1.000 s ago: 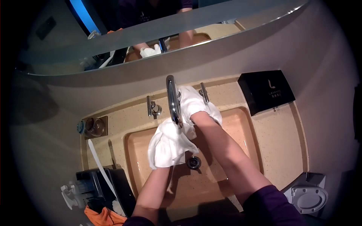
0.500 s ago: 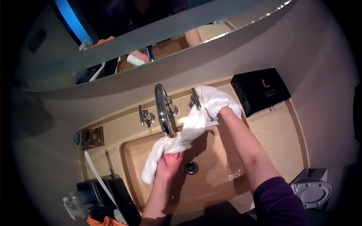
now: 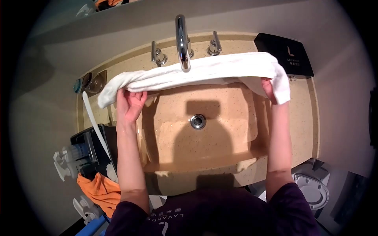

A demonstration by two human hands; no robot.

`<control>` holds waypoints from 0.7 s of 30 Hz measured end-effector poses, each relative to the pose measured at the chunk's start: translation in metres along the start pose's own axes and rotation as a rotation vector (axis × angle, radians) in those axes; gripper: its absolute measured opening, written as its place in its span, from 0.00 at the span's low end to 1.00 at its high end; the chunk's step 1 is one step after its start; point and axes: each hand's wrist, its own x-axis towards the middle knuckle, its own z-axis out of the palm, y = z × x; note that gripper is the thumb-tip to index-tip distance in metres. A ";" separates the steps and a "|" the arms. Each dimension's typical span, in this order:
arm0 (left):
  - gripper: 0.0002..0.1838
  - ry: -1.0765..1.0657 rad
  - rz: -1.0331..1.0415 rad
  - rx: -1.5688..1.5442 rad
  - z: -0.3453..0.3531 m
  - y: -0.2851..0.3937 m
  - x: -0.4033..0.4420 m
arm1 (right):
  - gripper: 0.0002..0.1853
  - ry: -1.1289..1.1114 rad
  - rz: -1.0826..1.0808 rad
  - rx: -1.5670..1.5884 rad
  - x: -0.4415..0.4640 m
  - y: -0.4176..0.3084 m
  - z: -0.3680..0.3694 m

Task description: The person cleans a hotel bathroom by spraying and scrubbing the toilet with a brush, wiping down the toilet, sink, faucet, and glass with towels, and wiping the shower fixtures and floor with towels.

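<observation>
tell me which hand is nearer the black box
Right. The right hand is close below the black box in view; the left hand is across the sink, by its left edge.

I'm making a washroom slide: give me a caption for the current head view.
Left hand and right hand hold up a white cloth lengthwise across the sink, near the faucet.

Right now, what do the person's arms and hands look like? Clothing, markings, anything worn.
Left hand and right hand: bare, no gloves, watch or bracelet visible. Forearms uncovered. Left sleeve and right sleeve: short, dark purple, no marking visible. Shirt front: same purple, pale lettering and logo.
</observation>
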 end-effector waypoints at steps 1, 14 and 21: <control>0.16 0.083 -0.018 0.033 -0.004 0.001 0.006 | 0.13 -0.010 0.067 0.146 -0.001 -0.007 -0.005; 0.19 -0.294 0.479 -0.027 0.034 0.045 -0.083 | 0.16 0.005 0.075 0.162 -0.043 -0.013 0.011; 0.26 0.541 0.412 0.735 -0.057 -0.047 -0.141 | 0.10 0.363 0.465 -1.132 -0.147 0.010 -0.101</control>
